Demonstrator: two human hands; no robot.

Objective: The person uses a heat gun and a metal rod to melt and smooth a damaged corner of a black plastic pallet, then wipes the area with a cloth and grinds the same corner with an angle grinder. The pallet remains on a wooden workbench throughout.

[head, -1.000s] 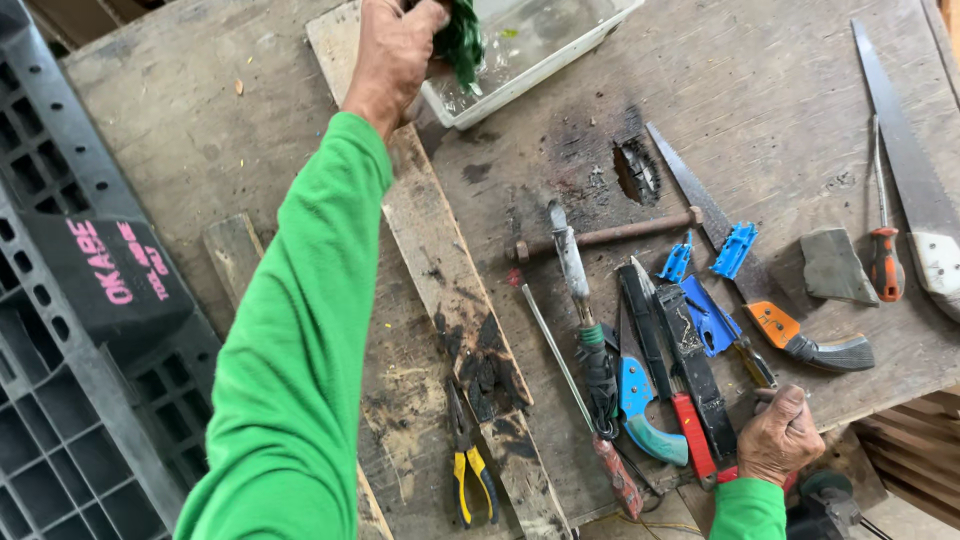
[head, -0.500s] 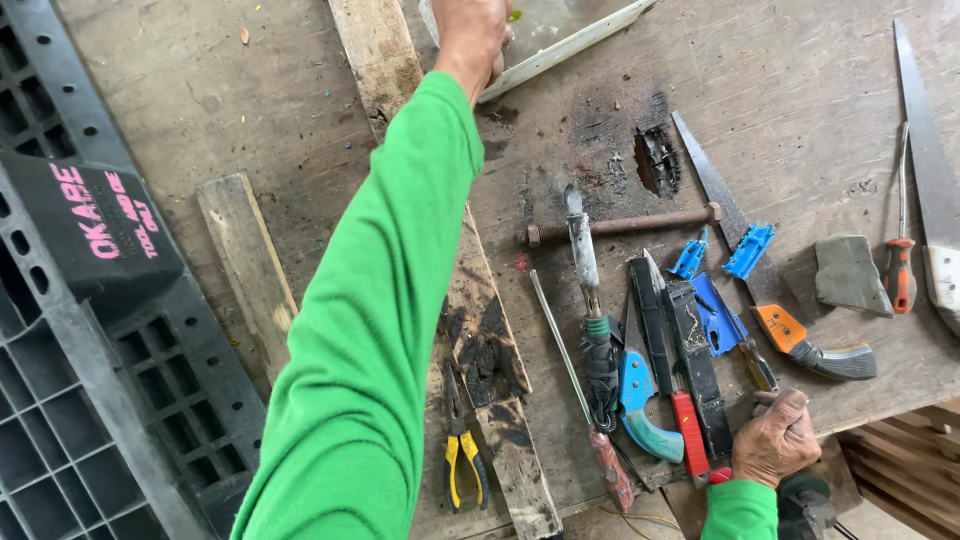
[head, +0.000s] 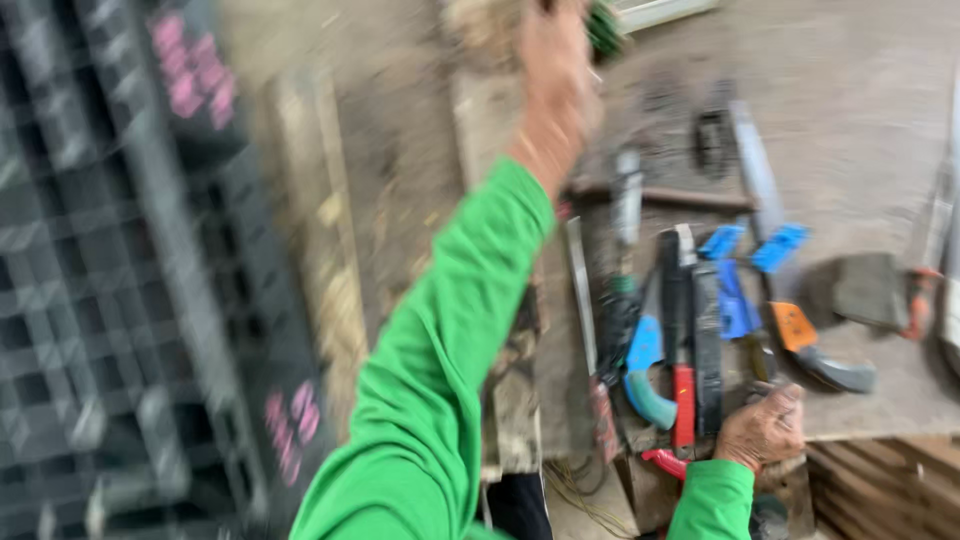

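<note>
The view is smeared by motion. My left hand [head: 555,60], at the end of a green sleeve [head: 450,350], reaches to the far side of the worn wooden table [head: 860,110] and is closed on a small dark green thing [head: 604,30] beside a white tray [head: 665,10]. My right hand [head: 765,430] rests with curled fingers at the table's near edge, on the handle ends of a row of tools: a red-handled tool [head: 683,400], a black one [head: 708,340] and a teal-handled saw [head: 645,375].
A black plastic crate [head: 120,300] with pink marks fills the left. A loose wooden plank [head: 330,250] lies beside it. Blue clamps [head: 750,250], an orange-handled blade [head: 795,325], a hammer [head: 690,198] and a grey stone [head: 870,290] lie on the right.
The camera has swung right, blurring everything. My left hand stays far out by the white tray with the green thing. My right hand has stayed at the near edge on the tool handles.
</note>
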